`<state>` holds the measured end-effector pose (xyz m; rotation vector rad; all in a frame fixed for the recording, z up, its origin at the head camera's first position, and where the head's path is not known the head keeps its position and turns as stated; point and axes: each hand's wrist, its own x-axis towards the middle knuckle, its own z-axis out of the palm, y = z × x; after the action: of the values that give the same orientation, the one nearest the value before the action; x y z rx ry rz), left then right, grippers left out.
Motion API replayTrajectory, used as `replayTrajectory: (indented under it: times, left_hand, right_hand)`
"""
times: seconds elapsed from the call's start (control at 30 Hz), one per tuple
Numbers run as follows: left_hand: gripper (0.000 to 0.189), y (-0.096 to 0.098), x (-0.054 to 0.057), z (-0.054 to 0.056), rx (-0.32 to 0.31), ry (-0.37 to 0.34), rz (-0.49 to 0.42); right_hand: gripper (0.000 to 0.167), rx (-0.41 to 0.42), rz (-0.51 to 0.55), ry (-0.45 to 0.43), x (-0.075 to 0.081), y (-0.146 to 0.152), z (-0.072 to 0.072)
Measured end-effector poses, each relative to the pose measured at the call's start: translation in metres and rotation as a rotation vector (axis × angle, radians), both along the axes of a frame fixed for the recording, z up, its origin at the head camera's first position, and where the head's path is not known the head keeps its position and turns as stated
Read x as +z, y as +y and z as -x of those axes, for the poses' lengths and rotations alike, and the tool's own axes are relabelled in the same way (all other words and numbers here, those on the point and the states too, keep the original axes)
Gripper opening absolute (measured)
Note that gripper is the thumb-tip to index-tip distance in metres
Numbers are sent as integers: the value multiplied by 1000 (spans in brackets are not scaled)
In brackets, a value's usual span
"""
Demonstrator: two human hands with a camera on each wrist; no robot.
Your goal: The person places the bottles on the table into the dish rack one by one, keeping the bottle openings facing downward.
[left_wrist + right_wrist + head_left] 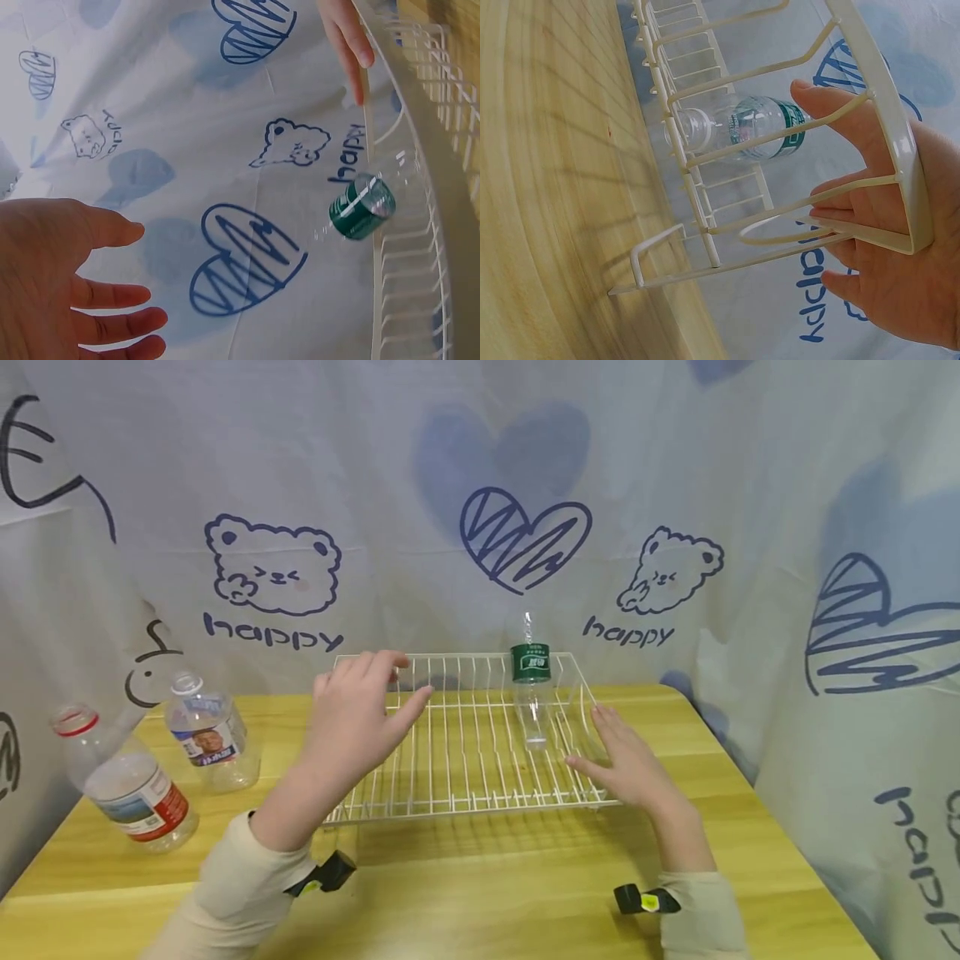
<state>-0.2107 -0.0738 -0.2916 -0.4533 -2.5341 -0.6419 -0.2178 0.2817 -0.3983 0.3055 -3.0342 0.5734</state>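
A clear plastic bottle with a green label stands neck down among the wires of a white wire dish rack, toward its right end. My left hand hovers over the rack's left part, thumb and fingers spread and holding nothing; the left wrist view shows its bare palm. My right hand is at the rack's right end, with fingers extended along the outside of the side frame. In the right wrist view that hand appears behind the end wires, the thumb overlapping the bottle.
Two empty clear bottles stand at the table's left: one with a red neck ring and red-and-white label, another with a picture label. The yellow wood-grain table backs onto a printed curtain. Curtain also hangs along both sides.
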Motion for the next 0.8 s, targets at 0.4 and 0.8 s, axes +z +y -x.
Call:
replayTrajectory:
  times: [0.4,0.8]
  left_hand:
    - [42,-76,-24,-42,129,234,44]
    - [72,-164,-70,-64,303,356,49]
  right_hand:
    - [93,-14,4,-9,-1,7,-3]
    - [95,-8,8,-25,-1,1,-1]
